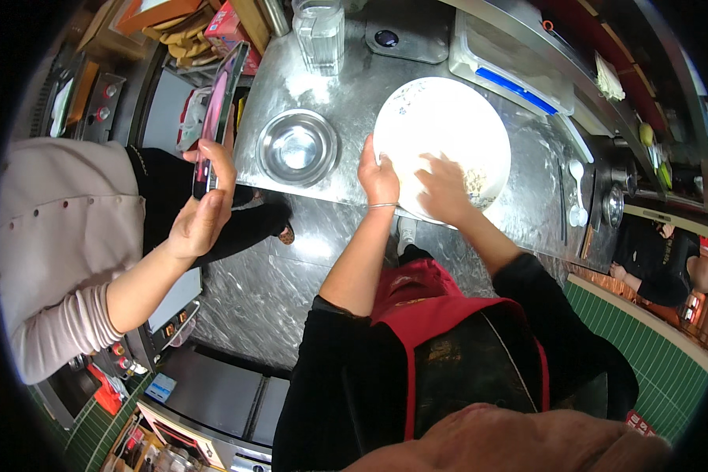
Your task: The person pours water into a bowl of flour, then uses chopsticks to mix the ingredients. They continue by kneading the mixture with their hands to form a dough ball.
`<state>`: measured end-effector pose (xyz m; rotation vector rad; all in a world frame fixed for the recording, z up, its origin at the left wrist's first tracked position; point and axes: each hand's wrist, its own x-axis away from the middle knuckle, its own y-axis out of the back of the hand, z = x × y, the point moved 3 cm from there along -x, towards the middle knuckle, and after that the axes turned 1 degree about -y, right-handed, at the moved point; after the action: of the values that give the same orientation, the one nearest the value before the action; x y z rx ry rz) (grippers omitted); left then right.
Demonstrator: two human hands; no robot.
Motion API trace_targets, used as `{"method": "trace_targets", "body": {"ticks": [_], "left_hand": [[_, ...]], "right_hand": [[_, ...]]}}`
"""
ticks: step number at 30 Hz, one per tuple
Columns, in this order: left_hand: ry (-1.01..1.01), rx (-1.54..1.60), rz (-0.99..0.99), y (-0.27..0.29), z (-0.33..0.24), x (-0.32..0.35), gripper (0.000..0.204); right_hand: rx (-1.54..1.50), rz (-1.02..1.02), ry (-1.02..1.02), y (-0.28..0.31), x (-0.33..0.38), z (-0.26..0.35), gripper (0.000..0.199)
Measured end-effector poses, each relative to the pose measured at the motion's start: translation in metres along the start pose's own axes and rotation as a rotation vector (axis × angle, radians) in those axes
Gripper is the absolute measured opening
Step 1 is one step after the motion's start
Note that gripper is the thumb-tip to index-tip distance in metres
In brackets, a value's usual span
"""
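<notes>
Left grip (pixel 379 182) holds white bowl (pixel 448 114), right grip (pixel 442 187) inside.

2 black sleeves (pixel 322 370), a red apron (pixel 440 315) with a dark panel (pixel 476 366), 1 thin silvery bracelet (pixel 382 205).

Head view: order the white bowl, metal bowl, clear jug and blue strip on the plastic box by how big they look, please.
1. White bowl, clearly largest
2. Metal bowl
3. Clear jug, counting only what shows at the picture's top edge
4. Blue strip, smallest
</notes>
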<state>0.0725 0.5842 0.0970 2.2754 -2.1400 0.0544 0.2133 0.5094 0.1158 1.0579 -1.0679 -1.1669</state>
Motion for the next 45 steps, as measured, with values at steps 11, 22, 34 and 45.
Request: {"method": "trace_targets", "body": {"ticks": [11,22,34,45], "left_hand": [[0.029,-0.070,0.032,0.002,0.000,-0.001,0.043],[0.016,-0.096,0.052,0.000,-0.003,-0.002,0.041],[-0.049,-0.081,0.041,0.002,-0.004,0.000,0.044],[-0.014,-0.020,0.106,-0.001,0.002,0.004,0.045]], "right_hand": [[-0.084,0.052,-0.136,-0.003,-0.036,0.026,0.065],[0.167,-0.071,-0.173,-0.021,-0.069,0.008,0.047],[0.070,-0.101,-0.339,0.012,-0.083,-0.018,0.052],[-0.001,-0.144,-0.366,0.030,-0.072,-0.055,0.047]]}}
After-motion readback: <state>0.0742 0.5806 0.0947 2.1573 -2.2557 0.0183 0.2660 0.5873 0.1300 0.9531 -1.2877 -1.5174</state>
